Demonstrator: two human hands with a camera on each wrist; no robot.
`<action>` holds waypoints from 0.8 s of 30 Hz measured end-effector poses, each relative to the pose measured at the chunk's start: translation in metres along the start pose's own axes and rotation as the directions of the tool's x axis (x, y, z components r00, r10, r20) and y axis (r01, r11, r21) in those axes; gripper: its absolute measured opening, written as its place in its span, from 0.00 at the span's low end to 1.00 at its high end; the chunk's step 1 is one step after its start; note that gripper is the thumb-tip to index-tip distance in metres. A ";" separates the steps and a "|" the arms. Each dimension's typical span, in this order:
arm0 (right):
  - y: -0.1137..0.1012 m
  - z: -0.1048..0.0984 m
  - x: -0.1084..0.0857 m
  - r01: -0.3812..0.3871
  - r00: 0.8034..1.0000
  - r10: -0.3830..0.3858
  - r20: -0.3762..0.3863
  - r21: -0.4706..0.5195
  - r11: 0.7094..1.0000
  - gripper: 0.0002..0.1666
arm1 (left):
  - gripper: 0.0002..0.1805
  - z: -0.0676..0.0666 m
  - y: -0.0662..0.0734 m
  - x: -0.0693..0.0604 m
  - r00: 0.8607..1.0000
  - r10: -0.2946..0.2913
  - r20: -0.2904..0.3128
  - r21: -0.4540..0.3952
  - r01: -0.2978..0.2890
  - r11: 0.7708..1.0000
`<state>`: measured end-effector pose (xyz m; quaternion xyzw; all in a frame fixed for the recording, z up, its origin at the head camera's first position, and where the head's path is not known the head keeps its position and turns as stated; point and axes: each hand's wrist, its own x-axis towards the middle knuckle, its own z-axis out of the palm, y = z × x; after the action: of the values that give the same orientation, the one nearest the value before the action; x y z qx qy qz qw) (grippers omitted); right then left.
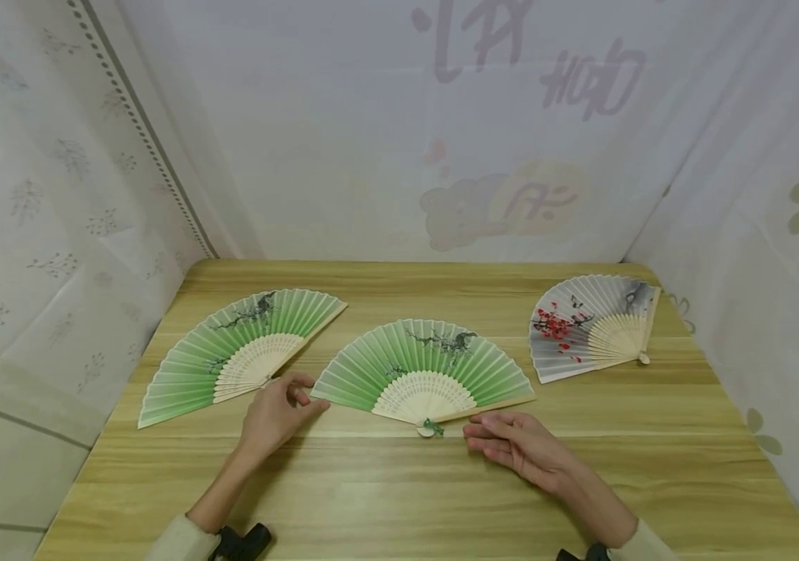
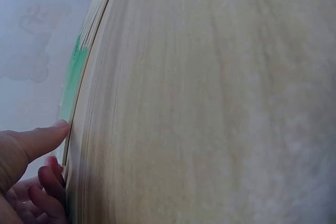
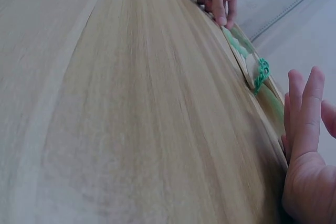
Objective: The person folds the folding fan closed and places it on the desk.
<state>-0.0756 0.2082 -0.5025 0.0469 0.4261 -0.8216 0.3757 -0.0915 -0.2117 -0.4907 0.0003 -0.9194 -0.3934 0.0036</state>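
A green folding fan (image 1: pixel 424 366) with a dark branch print lies spread in the middle of the table, a green cord (image 1: pixel 433 427) at its pivot. My left hand (image 1: pixel 280 417) pinches this fan's left corner between thumb and curled fingers; the left wrist view shows the thumb (image 2: pixel 44 139) against the fan's edge. Below the fan's right rib, my right hand (image 1: pixel 522 452) lies on its side, fingers loosely extended, holding nothing. In the right wrist view its fingers (image 3: pixel 307 111) stand apart from the green cord.
Another green fan (image 1: pixel 245 351) is spread at the left, its pivot close behind my left hand. A grey fan (image 1: pixel 592 327) with red blossoms lies open at the back right. Printed cloth (image 1: pixel 343 156) hangs round the wooden table (image 1: pixel 371 499).
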 end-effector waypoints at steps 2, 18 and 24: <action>0.000 0.001 0.000 0.006 1.000 -0.006 0.001 0.008 1.000 0.20 | 0.20 0.000 0.001 0.001 1.000 -0.008 -0.003 0.003 0.008 1.000; 0.001 0.009 0.008 0.016 0.994 -0.020 -0.106 -0.040 0.999 0.11 | 0.16 -0.003 0.000 0.003 0.999 -0.040 0.012 0.044 0.039 0.998; 0.003 0.013 0.010 0.019 0.983 -0.029 -0.179 -0.058 0.998 0.11 | 0.15 -0.004 0.002 0.004 0.999 -0.033 0.018 0.046 0.032 0.998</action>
<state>-0.0777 0.1913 -0.5005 0.1050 0.4818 -0.8062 0.3270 -0.0954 -0.2132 -0.4871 0.0117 -0.9279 -0.3724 -0.0113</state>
